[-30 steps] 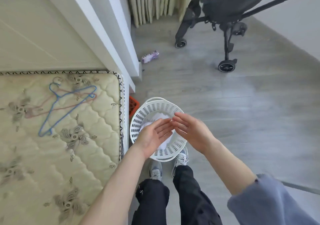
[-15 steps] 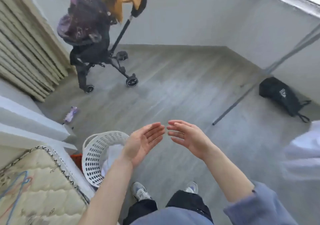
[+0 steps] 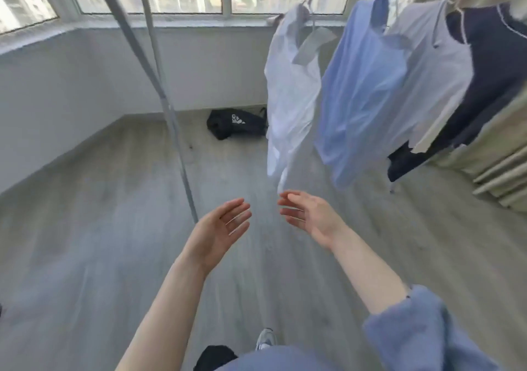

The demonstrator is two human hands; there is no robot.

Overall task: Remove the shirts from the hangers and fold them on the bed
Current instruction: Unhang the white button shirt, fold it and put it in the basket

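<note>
Several shirts hang on hangers from a rail at the upper right: a white shirt (image 3: 288, 97), a light blue shirt (image 3: 359, 91), a pale grey shirt (image 3: 433, 65) and a dark navy one (image 3: 490, 65). My left hand (image 3: 219, 231) and my right hand (image 3: 308, 214) are held out in front of me, palms facing each other, fingers straight, holding nothing. My right hand's fingertips are just below the hem of the white shirt, apart from it. The bed is out of view.
A grey metal pole (image 3: 171, 114) of the drying rack slants down to the floor left of my hands. A black bag (image 3: 233, 122) lies by the far wall under the windows. Beige curtains (image 3: 502, 168) hang at the right edge. Grey wood floor lies around me.
I turned away from the white laundry basket and the bed toward the hanging shirts. My hands lifted out of the basket and now reach forward, holding nothing.
</note>
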